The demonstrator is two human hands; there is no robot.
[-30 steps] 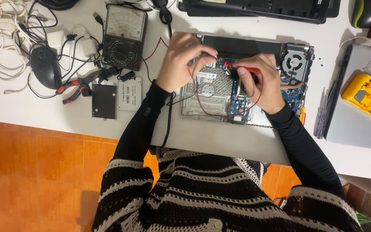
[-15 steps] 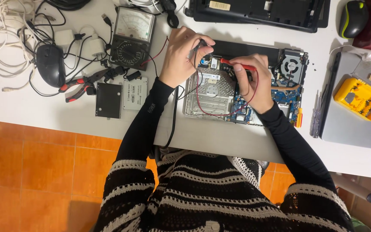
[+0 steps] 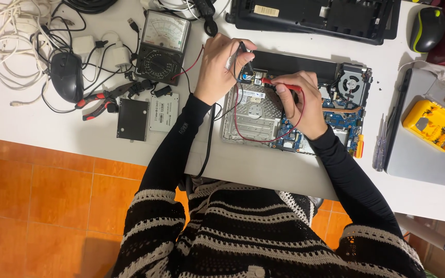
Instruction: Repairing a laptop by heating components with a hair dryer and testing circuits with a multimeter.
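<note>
The left hand pinches a black probe, its long axis running far to near, tip down on the opened laptop at mid-bench. The right hand pinches a red probe lying left-right, tip pointing left. Both hands sit as they did half a second ago. A white rectangular label tops the grey drive left of the laptop.

One head-worn camera looks steeply down, fairly near, over the white desk
</note>
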